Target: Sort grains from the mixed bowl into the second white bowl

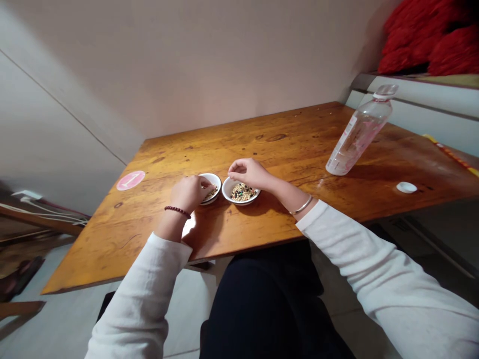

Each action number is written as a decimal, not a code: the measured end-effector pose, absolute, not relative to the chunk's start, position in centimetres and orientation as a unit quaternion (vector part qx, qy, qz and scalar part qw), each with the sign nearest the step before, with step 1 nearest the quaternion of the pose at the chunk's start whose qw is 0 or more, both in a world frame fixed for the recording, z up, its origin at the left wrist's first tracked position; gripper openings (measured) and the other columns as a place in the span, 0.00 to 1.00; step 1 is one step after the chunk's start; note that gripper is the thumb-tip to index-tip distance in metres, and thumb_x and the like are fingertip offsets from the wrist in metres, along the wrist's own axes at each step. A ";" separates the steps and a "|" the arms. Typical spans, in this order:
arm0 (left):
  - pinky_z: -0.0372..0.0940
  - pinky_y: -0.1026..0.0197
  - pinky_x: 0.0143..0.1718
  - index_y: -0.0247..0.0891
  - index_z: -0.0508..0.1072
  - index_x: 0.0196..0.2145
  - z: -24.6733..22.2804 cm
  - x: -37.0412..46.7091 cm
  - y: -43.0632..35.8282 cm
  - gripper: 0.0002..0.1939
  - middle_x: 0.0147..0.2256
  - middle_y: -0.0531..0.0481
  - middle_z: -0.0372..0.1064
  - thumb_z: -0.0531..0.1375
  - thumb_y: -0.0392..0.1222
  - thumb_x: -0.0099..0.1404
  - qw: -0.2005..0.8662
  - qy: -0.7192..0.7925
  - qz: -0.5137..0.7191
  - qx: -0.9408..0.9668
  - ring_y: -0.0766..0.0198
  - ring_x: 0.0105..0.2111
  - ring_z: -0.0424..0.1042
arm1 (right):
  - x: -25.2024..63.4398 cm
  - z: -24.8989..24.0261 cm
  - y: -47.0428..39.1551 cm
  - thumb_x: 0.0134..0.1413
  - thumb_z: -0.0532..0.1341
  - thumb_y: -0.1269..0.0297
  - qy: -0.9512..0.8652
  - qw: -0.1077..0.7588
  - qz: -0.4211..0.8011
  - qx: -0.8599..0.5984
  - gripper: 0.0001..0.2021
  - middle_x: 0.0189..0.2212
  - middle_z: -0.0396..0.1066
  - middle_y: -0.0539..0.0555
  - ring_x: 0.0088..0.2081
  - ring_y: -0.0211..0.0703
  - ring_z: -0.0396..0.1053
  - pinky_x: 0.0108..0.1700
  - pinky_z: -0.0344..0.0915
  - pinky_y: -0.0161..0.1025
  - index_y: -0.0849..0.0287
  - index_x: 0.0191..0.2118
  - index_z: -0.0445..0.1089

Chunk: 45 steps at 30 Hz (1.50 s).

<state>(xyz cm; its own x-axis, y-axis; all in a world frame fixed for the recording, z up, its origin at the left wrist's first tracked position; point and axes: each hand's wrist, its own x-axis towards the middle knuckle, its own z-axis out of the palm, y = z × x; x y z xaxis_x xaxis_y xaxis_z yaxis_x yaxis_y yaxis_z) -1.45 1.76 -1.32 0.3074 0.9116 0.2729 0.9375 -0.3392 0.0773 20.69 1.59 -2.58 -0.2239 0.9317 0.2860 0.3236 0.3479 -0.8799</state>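
Two small white bowls stand side by side on the wooden table. In the right bowl (241, 195) lie many small beads or grains, mostly cream, with black, green and reddish ones among them. The left bowl (214, 178) holds mostly cream-coloured pieces, partly covered by my left hand (189, 192). That hand is curled over the bowl's near left side, its fingertips brought together low at the pieces. Over the back rim of the right bowl hovers my right hand (249, 172), thumb and fingers pinched. Whatever either pinch holds is too small or hidden to make out.
A clear plastic bottle (359, 134) with a pink label stands on the table (157, 234) to the right. Nearby lies a white cap (406, 187). A round pink sticker (130, 180) marked 1 is at the left. The wall (232, 65) borders the table's back edge.
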 end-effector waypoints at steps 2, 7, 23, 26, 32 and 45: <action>0.58 0.61 0.24 0.48 0.81 0.28 -1.5 -1.6 2.0 0.10 0.26 0.46 0.77 0.63 0.53 0.54 0.031 -0.563 -0.134 -0.815 0.56 0.24 0.72 | 20.7 -2.5 1.5 0.50 0.64 0.67 -0.703 0.433 0.347 -0.444 0.05 0.32 0.77 0.55 0.33 0.37 0.73 0.37 0.68 0.34 0.63 0.34 0.75; 0.57 0.62 0.23 0.47 0.80 0.28 -1.6 -1.6 2.4 0.06 0.28 0.48 0.78 0.64 0.47 0.54 0.011 -0.552 -0.143 -0.821 0.58 0.24 0.72 | 20.8 -2.2 1.2 0.50 0.66 0.67 -0.711 0.431 0.345 -0.435 0.06 0.33 0.78 0.56 0.33 0.37 0.74 0.38 0.69 0.34 0.63 0.34 0.76; 0.65 0.65 0.31 0.40 0.78 0.34 0.0 1.5 0.7 0.11 0.33 0.49 0.76 0.61 0.49 0.61 -0.135 -0.446 -0.374 -0.802 0.64 0.32 0.71 | 20.9 -1.5 0.5 0.47 0.65 0.66 -0.704 0.470 0.280 -0.453 0.05 0.27 0.76 0.53 0.30 0.38 0.72 0.34 0.66 0.34 0.61 0.30 0.77; 0.64 0.67 0.28 0.38 0.77 0.33 0.2 1.6 0.5 0.14 0.33 0.47 0.75 0.62 0.52 0.60 -0.192 -0.431 -0.390 -0.791 0.64 0.32 0.70 | 20.9 -1.4 0.3 0.47 0.65 0.67 -0.705 0.477 0.281 -0.444 0.05 0.26 0.76 0.52 0.29 0.38 0.71 0.33 0.65 0.33 0.62 0.30 0.77; 0.63 0.66 0.27 0.37 0.76 0.32 0.5 1.6 0.4 0.15 0.32 0.46 0.75 0.63 0.53 0.58 -0.211 -0.434 -0.402 -0.779 0.64 0.31 0.69 | 20.8 -1.4 0.4 0.46 0.64 0.66 -0.703 0.484 0.288 -0.434 0.05 0.26 0.75 0.52 0.29 0.37 0.71 0.32 0.65 0.33 0.62 0.30 0.76; 0.63 0.66 0.27 0.35 0.77 0.32 0.3 1.7 0.4 0.18 0.32 0.45 0.74 0.63 0.55 0.58 -0.217 -0.428 -0.400 -0.781 0.64 0.31 0.68 | 20.8 -1.2 0.2 0.45 0.65 0.67 -0.705 0.480 0.283 -0.439 0.05 0.25 0.75 0.52 0.28 0.35 0.70 0.32 0.64 0.32 0.63 0.29 0.77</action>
<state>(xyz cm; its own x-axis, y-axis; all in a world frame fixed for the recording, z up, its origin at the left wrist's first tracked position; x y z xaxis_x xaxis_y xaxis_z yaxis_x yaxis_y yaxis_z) 1.70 0.40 0.34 0.3123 0.8422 0.4396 0.4952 -0.5392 0.6812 20.81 0.19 -1.23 -0.1532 0.8910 0.4275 0.3476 0.4535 -0.8207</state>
